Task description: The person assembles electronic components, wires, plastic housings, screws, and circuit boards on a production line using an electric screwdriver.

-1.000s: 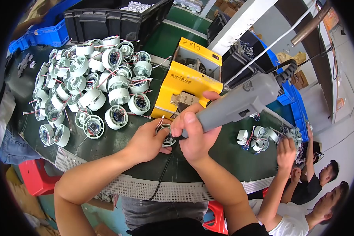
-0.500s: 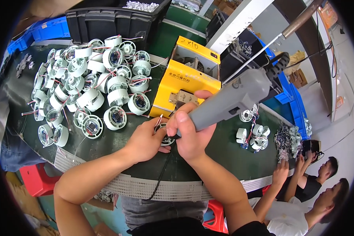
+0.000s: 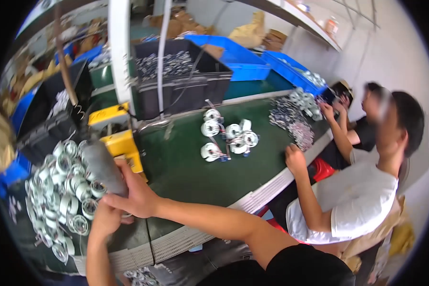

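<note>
My right hand (image 3: 134, 196) is wrapped around a grey power screwdriver (image 3: 102, 167) that points down and toward me. My left hand (image 3: 104, 220) sits just below it at the driver's tip, fingers curled on a small round part that is mostly hidden. Both hands are at the near edge of the green table (image 3: 190, 176), beside a big pile of white round lamp housings (image 3: 62, 190) with thin wires. A yellow box (image 3: 124, 147) stands right behind the screwdriver.
A small cluster of white housings (image 3: 228, 138) lies mid-table. A black bin (image 3: 181, 81) of metal parts and blue bins (image 3: 245, 62) stand behind a white post (image 3: 119, 52). A co-worker in a white shirt (image 3: 362, 195) and another person (image 3: 367, 119) work at a parts pile (image 3: 295, 119).
The view has swung to the right, so my hands and the housing pile now sit at the lower left. The screwdriver has tipped more upright. Both hands keep their grip.
</note>
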Tool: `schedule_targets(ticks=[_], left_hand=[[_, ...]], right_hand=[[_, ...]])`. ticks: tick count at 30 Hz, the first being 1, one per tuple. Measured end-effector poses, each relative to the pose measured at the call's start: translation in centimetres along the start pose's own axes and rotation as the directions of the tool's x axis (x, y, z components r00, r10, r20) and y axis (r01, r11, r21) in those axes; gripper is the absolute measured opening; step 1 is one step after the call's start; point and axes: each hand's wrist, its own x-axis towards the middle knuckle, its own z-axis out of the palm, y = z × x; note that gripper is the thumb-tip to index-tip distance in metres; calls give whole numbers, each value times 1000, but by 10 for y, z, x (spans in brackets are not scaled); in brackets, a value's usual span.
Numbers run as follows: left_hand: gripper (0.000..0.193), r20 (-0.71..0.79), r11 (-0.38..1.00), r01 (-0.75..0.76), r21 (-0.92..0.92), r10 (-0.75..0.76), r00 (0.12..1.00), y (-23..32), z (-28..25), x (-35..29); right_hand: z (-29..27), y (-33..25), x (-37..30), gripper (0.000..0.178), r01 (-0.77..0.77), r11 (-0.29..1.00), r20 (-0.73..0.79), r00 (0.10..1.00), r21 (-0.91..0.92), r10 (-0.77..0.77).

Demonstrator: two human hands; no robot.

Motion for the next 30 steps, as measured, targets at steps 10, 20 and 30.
schedule_targets(ticks=[10,20,30], left_hand=[[70,-583,618,122,777,633,509,19,-120,-8],[15,-619,802,-257,539,584,525,23,15,-47],[48,224,748,54,-662,129,966,32,94,15]], right_hand=[[-232,-12,0,46,-414,274,-424,905,-868,28],[-254,13,18,50,-398,-85,-400,837,-913,374],[-162,-43,2,45,80,681,296,933,-728,207]])
